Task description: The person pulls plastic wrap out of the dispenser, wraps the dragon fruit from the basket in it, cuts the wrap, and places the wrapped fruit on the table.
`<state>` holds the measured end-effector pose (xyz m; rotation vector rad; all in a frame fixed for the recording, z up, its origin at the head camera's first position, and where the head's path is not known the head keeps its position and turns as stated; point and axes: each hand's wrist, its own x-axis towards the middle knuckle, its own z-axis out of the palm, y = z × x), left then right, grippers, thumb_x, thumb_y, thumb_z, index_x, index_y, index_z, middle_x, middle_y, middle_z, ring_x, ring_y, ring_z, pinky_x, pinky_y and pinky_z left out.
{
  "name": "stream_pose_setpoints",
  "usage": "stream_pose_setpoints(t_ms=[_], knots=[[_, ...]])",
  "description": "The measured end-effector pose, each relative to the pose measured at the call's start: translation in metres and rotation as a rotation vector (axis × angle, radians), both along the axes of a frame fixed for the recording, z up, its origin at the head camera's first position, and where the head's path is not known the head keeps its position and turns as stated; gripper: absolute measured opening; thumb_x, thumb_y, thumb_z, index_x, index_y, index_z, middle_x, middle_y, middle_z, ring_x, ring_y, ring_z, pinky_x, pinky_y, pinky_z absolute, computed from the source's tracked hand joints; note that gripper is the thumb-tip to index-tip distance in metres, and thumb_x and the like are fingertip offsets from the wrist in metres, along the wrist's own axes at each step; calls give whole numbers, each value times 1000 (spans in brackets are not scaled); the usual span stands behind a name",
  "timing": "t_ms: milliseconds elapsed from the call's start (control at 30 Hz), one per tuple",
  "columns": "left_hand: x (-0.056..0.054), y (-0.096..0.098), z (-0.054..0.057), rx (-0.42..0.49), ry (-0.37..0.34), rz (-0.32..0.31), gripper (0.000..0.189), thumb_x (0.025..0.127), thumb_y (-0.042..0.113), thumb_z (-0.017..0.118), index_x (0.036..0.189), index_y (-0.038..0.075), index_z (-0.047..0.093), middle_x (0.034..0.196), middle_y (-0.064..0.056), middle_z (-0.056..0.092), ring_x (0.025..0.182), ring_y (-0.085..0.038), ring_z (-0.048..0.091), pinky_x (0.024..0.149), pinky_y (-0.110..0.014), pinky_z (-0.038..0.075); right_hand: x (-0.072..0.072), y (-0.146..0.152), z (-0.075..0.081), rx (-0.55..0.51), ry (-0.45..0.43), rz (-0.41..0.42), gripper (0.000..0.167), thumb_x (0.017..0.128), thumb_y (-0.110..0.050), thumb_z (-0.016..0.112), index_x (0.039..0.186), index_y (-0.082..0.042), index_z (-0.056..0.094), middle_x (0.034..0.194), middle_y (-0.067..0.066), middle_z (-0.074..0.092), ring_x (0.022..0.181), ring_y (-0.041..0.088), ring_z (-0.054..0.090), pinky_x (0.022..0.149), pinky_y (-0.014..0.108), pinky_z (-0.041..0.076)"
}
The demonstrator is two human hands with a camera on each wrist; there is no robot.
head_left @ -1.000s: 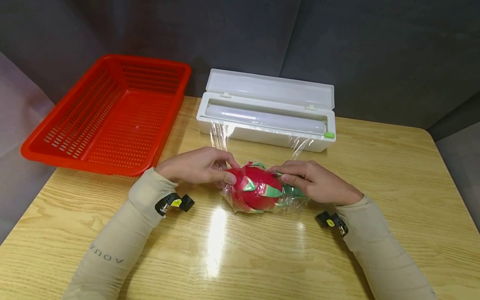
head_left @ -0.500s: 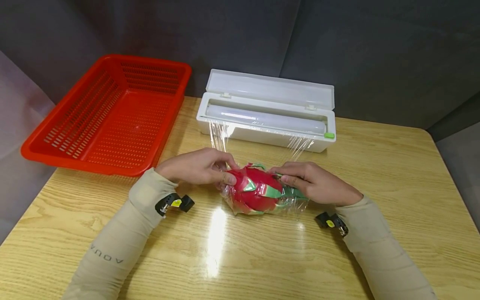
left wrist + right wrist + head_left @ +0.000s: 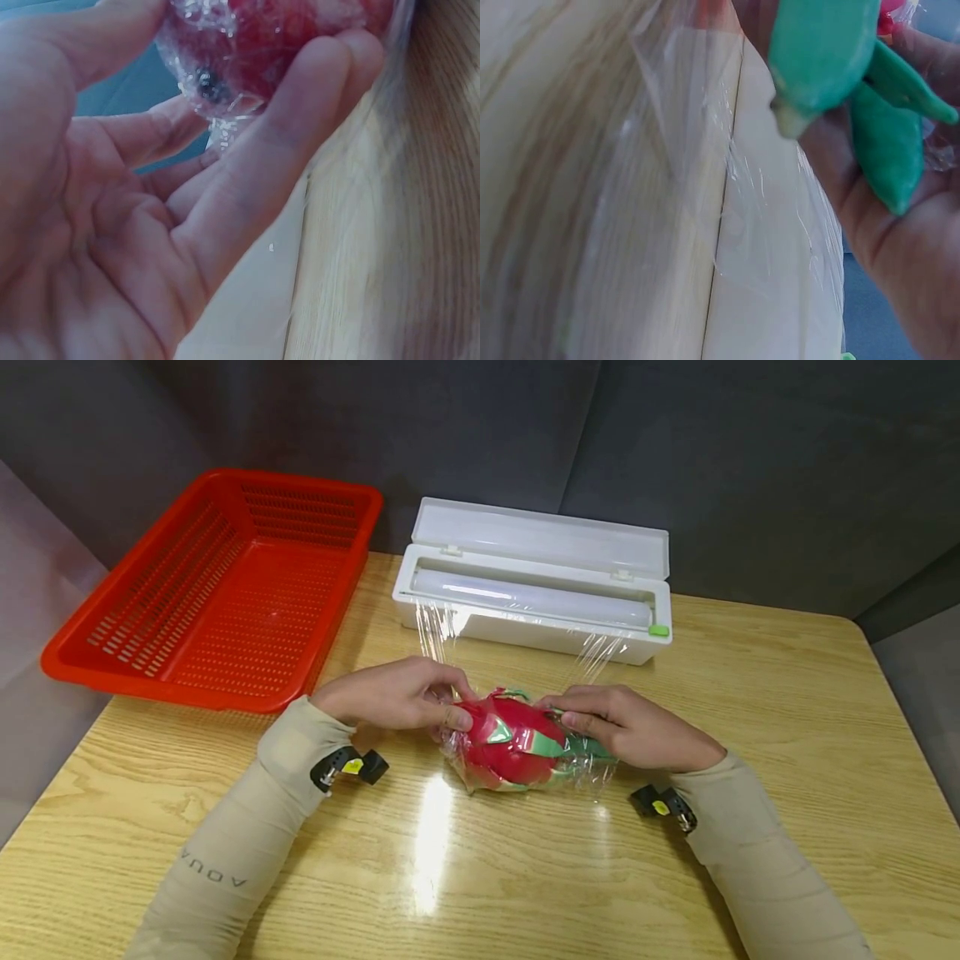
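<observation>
A red dragon fruit (image 3: 517, 752) with green leaf tips lies on its side near the table's middle, wrapped in clear cling film. My left hand (image 3: 408, 695) grips its left end, thumb on top and fingers behind. At the leafy right end, my right hand (image 3: 626, 722) holds the fruit by its green tips, seen large as green leaves (image 3: 825, 60) against the palm in the right wrist view. Stretched cling film (image 3: 592, 656) runs from the fruit back to the dispenser. The left wrist view shows the film-covered red end (image 3: 262, 45) between thumb and fingers.
A white cling film dispenser (image 3: 525, 631) stands behind the fruit, lid raised, film roll (image 3: 525, 596) inside and a green slider (image 3: 658, 631) at its right end. A red plastic basket (image 3: 300, 685) sits at the left. Dark cloth hangs behind the wooden table (image 3: 525, 877).
Both hands keep their grip and the fruit has shifted very slightly toward the body. The film at its right end hangs a little differently.
</observation>
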<state>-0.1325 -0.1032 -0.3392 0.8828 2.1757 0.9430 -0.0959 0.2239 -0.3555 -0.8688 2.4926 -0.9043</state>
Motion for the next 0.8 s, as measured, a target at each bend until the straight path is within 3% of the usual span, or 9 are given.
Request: stream_pose_setpoints(t_ms=[800], knots=[[-1,0,-3,-39,35,-16,24,99,37,70,116,21,72,101,4,74,87,-16,63,80,-35,56,-1,0,-2,-4,-34,16,38,105,-24,58,143,-24,63,137,-4,67,121,16,64,106,45,55]])
